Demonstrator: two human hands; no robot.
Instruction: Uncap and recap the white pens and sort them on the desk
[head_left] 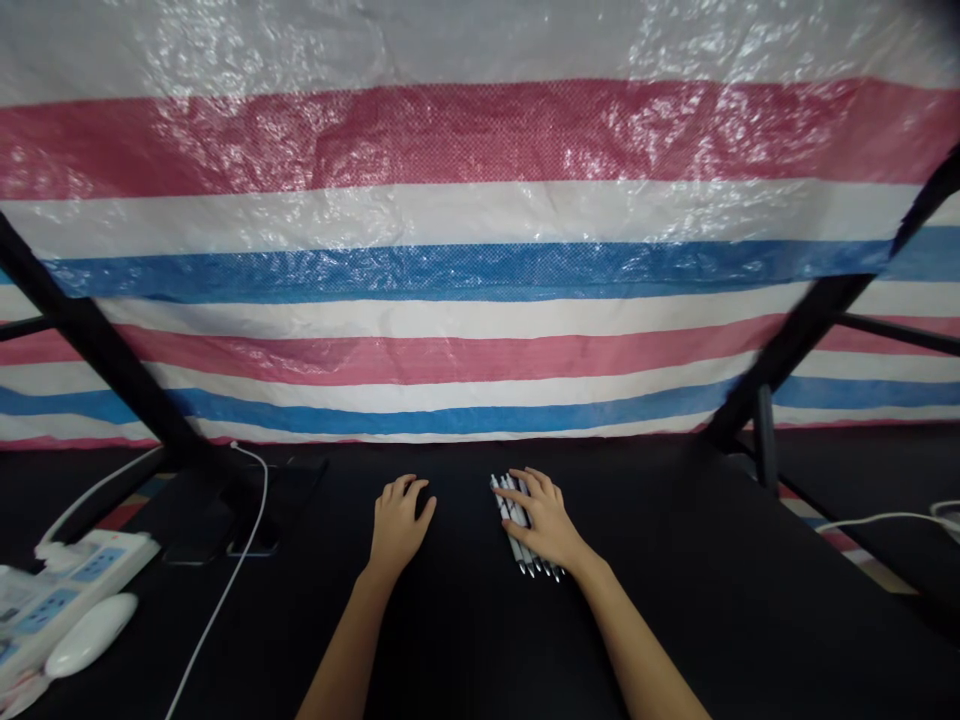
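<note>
- A person has both bare arms stretched out over a black table [465, 630].
- The right hand [546, 518] is over a small bunch of white pens [517, 552]. Its fingers are spread a bit and bent, and they cover the middle of the bunch. It is hard to tell how firmly they touch.
- The pens lie flat on the table, side by side and close together, in front of the person and a little to the right. They slant, with their shiny, pointy ends toward the person. Some are hidden under the hand.
- The left hand [396, 522] is apart from the pens, to their left. It holds nothing. Its fingers are softly bent, and its thumb sticks out toward the pens.
- Far to the left there is a white power strip [94, 570] with blue parts around its holes. A smooth white mouse [91, 635] is just beside it.
- A thin white cord [259, 505] bends across the table between the power strip and the left hand.
- At the back hangs a shiny sheet [480, 360] with red, white and blue stripes.
- A black bar [124, 365] slants on the left, and another black post [795, 345] slants on the right.
</note>
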